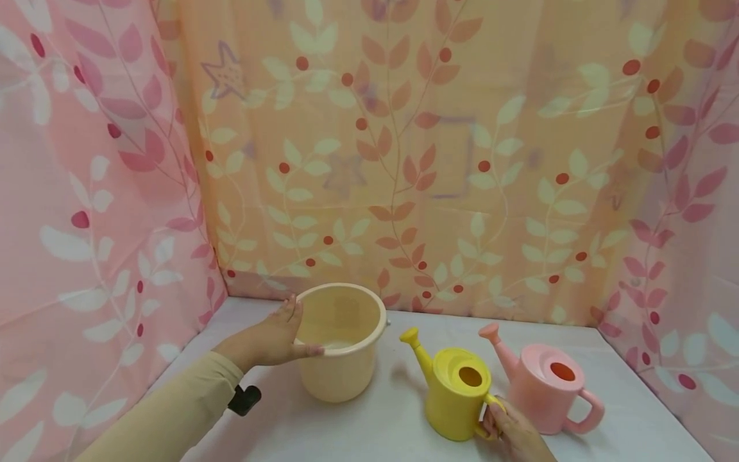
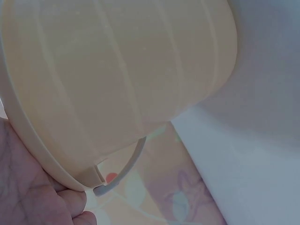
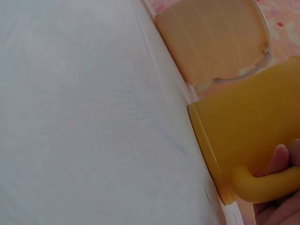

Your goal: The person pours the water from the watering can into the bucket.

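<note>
A cream plastic bucket (image 1: 340,378) stands upright on the white table, its mouth facing up. My left hand (image 1: 271,337) rests against the left side of its rim, thumb stretched along the front and fingers spread toward the back. In the left wrist view, the fingers (image 2: 72,204) lie at the rim, close to the bucket's grey handle (image 2: 124,171). My right hand (image 1: 514,431) grips the handle of a yellow watering can (image 1: 456,401), fingers curled through the loop (image 3: 267,185). The can stands upright, its spout pointing left toward the bucket.
A pink watering can (image 1: 545,394) stands just right of the yellow one, its spout also pointing left. The white table (image 1: 346,433) is bounded by leaf-patterned curtains (image 1: 404,160) at the back and both sides. A dark device sits at my left wrist (image 1: 245,399).
</note>
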`<state>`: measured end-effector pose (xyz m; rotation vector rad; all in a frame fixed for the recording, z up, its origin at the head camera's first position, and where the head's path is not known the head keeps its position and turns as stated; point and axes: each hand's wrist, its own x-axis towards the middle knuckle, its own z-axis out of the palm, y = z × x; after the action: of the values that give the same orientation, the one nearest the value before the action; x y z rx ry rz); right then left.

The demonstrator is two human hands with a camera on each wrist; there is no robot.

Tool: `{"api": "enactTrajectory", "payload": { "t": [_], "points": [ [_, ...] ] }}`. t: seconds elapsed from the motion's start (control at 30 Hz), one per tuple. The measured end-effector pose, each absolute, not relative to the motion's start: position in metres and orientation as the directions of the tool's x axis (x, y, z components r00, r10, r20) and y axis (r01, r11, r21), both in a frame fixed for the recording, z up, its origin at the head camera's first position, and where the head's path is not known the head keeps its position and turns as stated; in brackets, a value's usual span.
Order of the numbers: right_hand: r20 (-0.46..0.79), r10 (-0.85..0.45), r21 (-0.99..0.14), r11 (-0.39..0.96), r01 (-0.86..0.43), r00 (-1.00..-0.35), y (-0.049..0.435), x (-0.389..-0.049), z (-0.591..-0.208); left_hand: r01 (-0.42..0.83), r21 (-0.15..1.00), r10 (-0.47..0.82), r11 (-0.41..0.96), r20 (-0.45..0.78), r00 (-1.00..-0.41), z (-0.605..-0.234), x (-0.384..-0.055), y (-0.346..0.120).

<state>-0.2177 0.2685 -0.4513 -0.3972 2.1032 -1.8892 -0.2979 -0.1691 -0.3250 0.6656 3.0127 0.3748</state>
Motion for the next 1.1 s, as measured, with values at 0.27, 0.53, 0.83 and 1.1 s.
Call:
{"api": "enactTrajectory", "payload": {
  "t": [0.27, 0.53, 0.83, 1.1],
  "points": [
    [-0.066, -0.101, -0.966, 0.255, 0.039, -0.993, 0.252, -0.215, -0.449, 0.404, 0.244, 0.414, 0.882, 0.013, -0.91, -0.326, -0.298, -0.169],
    [-0.001, 0.155, -0.97, 0.241, 0.039, -0.988, 0.239, -0.215, -0.452, 0.407, 0.242, 0.414, 0.881, 0.024, -0.91, -0.324, -0.298, -0.17],
    [0.038, 0.198, -0.953, 0.303, 0.025, -0.979, 0.237, -0.211, -0.449, 0.405, 0.251, 0.414, 0.879, 0.018, -0.91, -0.329, -0.298, -0.17],
    [0.184, 0.238, -0.959, 0.258, -0.12, -0.954, 0.236, -0.209, -0.431, 0.399, 0.236, 0.407, 0.886, 0.015, -0.913, -0.324, -0.298, -0.168]
  ]
}}
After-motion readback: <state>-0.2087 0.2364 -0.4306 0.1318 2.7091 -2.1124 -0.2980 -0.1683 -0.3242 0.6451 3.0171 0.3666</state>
